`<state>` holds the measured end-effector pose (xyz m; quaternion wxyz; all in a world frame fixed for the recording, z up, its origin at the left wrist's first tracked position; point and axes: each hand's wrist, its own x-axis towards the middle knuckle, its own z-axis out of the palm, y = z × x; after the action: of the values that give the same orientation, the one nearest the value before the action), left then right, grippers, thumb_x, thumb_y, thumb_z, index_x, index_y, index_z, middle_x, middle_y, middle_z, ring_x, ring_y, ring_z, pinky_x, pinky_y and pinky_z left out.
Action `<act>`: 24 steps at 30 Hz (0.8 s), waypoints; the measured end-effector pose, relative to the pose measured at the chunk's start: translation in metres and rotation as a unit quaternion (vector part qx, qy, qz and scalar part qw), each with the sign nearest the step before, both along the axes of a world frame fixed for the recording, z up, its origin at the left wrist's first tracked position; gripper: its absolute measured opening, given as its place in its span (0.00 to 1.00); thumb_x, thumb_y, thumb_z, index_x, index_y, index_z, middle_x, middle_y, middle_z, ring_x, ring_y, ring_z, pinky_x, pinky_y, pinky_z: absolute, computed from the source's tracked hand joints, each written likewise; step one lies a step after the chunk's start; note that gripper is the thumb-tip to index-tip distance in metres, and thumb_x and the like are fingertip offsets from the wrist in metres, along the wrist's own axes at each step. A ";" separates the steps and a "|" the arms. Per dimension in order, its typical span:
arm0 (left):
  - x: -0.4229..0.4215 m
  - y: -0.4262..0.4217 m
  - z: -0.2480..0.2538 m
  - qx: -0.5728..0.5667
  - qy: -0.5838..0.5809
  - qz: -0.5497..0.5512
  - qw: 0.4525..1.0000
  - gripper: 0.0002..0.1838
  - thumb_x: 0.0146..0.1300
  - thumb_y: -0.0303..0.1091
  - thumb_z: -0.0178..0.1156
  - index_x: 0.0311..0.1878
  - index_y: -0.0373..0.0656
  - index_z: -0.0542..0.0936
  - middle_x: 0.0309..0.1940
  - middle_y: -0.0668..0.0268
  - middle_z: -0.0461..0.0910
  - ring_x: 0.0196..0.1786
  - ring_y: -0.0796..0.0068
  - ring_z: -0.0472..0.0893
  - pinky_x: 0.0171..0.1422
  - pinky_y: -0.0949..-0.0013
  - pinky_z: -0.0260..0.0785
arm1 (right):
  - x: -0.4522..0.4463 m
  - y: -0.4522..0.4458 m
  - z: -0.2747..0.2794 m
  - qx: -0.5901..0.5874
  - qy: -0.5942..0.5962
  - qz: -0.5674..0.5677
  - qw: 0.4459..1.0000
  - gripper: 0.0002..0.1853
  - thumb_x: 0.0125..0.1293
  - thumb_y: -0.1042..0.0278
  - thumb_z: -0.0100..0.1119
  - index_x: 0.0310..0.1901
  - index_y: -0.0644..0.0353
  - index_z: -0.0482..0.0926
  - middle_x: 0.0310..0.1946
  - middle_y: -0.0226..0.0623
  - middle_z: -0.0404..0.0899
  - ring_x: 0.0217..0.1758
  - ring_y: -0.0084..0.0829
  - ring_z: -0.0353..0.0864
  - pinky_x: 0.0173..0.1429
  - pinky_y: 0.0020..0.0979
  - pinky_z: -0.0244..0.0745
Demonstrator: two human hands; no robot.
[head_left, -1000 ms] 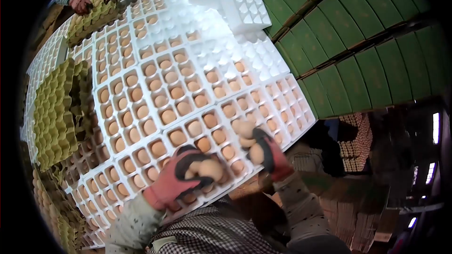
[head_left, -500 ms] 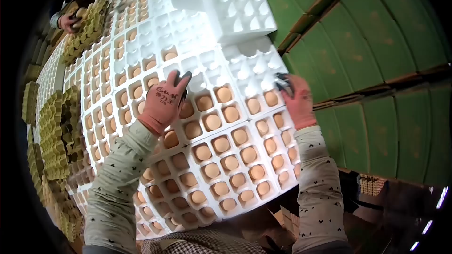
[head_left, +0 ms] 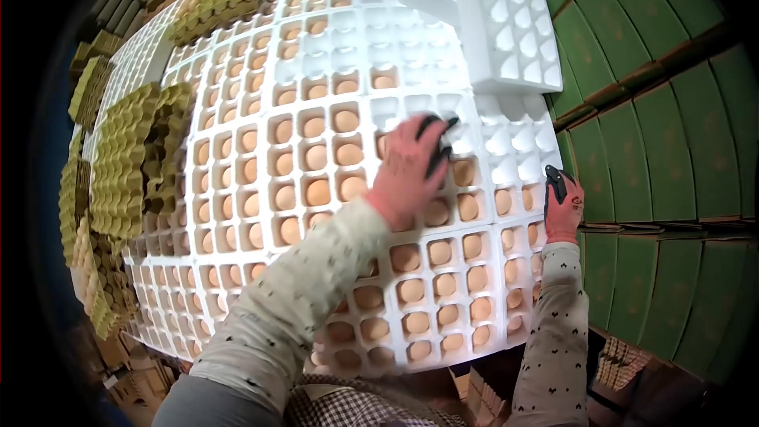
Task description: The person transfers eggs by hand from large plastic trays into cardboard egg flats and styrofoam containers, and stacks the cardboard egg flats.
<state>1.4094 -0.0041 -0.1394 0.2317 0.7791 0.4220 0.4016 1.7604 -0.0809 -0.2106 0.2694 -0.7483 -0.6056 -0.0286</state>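
Left hand (head_left: 409,166) shifted rightward over white tray (head_left: 387,108), right hand (head_left: 564,207) beside eggs (head_left: 503,202); cannot tell either's grip.

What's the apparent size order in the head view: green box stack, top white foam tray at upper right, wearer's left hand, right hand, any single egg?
1. Green box stack
2. White foam tray
3. Left hand
4. Right hand
5. Single egg

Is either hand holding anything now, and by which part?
No held thing shows in the left hand, blurred over the white foam trays. The right hand is at their edge; whether its fingers grip it cannot be told.
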 end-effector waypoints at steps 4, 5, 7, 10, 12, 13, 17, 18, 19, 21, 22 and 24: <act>-0.110 -0.109 0.016 -0.005 -0.031 -0.219 0.975 0.33 0.51 0.39 0.67 0.63 0.43 0.72 0.59 0.49 0.71 0.60 0.50 0.72 0.65 0.48 0.63 | -0.010 0.004 0.000 -0.095 0.066 -0.108 0.987 0.18 0.68 0.63 0.60 0.55 0.64 0.76 0.52 0.48 0.78 0.55 0.45 0.76 0.63 0.39 0.70; -0.151 -0.132 0.031 0.000 0.043 -0.221 0.974 0.33 0.52 0.41 0.68 0.62 0.43 0.73 0.61 0.50 0.70 0.62 0.49 0.71 0.66 0.46 0.61 | -0.046 0.000 0.008 0.014 0.159 -0.077 0.984 0.19 0.70 0.69 0.56 0.58 0.69 0.72 0.55 0.48 0.77 0.57 0.43 0.75 0.65 0.39 0.69; -0.241 -0.164 0.038 0.001 0.085 -0.087 0.993 0.35 0.52 0.40 0.69 0.64 0.42 0.72 0.63 0.51 0.70 0.63 0.49 0.70 0.68 0.48 0.60 | -0.145 -0.007 0.033 0.101 0.274 0.028 0.956 0.19 0.70 0.75 0.54 0.60 0.74 0.69 0.58 0.47 0.75 0.60 0.39 0.74 0.67 0.37 0.67; -0.405 -0.217 0.065 -0.052 0.098 0.196 0.974 0.38 0.51 0.36 0.69 0.67 0.42 0.69 0.64 0.50 0.67 0.65 0.46 0.67 0.70 0.53 0.59 | -0.296 -0.047 0.061 0.039 0.335 0.168 0.926 0.20 0.68 0.76 0.56 0.61 0.72 0.71 0.61 0.45 0.74 0.63 0.35 0.73 0.68 0.35 0.66; -0.515 -0.256 0.089 0.046 0.182 0.387 0.903 0.36 0.52 0.34 0.68 0.67 0.42 0.69 0.63 0.49 0.68 0.65 0.45 0.67 0.72 0.54 0.58 | -0.402 -0.079 0.062 -0.073 0.439 0.301 0.844 0.23 0.65 0.72 0.60 0.61 0.67 0.72 0.59 0.46 0.76 0.62 0.38 0.74 0.67 0.35 0.67; -0.569 -0.275 0.100 0.063 0.203 0.450 0.867 0.35 0.53 0.33 0.67 0.66 0.42 0.69 0.63 0.48 0.68 0.65 0.45 0.68 0.72 0.54 0.58 | -0.459 -0.095 0.078 -0.113 0.382 0.376 0.837 0.24 0.64 0.71 0.61 0.61 0.66 0.73 0.58 0.46 0.76 0.60 0.37 0.75 0.65 0.33 0.68; -0.765 -0.332 0.114 0.041 0.209 0.670 0.711 0.30 0.60 0.40 0.64 0.65 0.40 0.71 0.60 0.49 0.72 0.62 0.49 0.72 0.68 0.57 0.62 | -0.663 -0.130 0.136 -0.320 0.394 0.530 0.679 0.27 0.64 0.68 0.63 0.64 0.62 0.72 0.54 0.41 0.78 0.52 0.33 0.80 0.57 0.30 0.74; -0.812 -0.346 0.099 0.000 0.280 0.712 0.644 0.29 0.62 0.43 0.63 0.64 0.39 0.72 0.59 0.49 0.74 0.60 0.50 0.74 0.66 0.57 0.64 | -0.707 -0.134 0.126 -0.372 0.452 0.524 0.618 0.28 0.64 0.67 0.63 0.65 0.62 0.70 0.53 0.40 0.79 0.50 0.31 0.81 0.55 0.30 0.75; -0.854 -0.359 0.084 -0.068 0.208 0.701 0.679 0.29 0.63 0.45 0.62 0.63 0.38 0.73 0.57 0.50 0.75 0.57 0.53 0.75 0.64 0.59 0.66 | -0.749 -0.139 0.123 -0.375 0.470 0.525 0.603 0.29 0.66 0.64 0.63 0.67 0.60 0.68 0.54 0.40 0.78 0.51 0.30 0.80 0.54 0.30 0.75; -0.916 -0.376 0.059 -0.202 0.060 0.653 0.728 0.29 0.65 0.50 0.61 0.61 0.37 0.75 0.54 0.53 0.79 0.53 0.61 0.78 0.59 0.64 0.69 | -0.828 -0.140 0.116 -0.421 0.535 0.478 0.555 0.32 0.68 0.58 0.61 0.70 0.59 0.65 0.55 0.41 0.76 0.52 0.27 0.78 0.54 0.30 0.75; -0.912 -0.378 0.085 -0.332 -0.121 0.546 0.760 0.30 0.65 0.53 0.63 0.60 0.37 0.78 0.49 0.61 0.81 0.50 0.72 0.78 0.55 0.71 0.69 | -0.860 -0.136 0.116 -0.459 0.581 0.427 0.518 0.33 0.69 0.55 0.60 0.70 0.60 0.63 0.57 0.41 0.75 0.53 0.27 0.78 0.55 0.30 0.75; -0.902 -0.383 0.101 -0.292 -0.213 0.468 0.807 0.29 0.65 0.51 0.64 0.60 0.37 0.78 0.49 0.68 0.81 0.50 0.78 0.75 0.54 0.74 0.68 | -0.900 -0.125 0.133 -0.509 0.610 0.388 0.466 0.34 0.69 0.50 0.60 0.68 0.65 0.65 0.60 0.39 0.73 0.54 0.27 0.76 0.58 0.28 0.72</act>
<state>0.5073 -0.3875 -0.0386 0.3164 0.2778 0.7730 0.4746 0.8603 -0.2055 -0.0778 0.1254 -0.2685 -0.4229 0.8564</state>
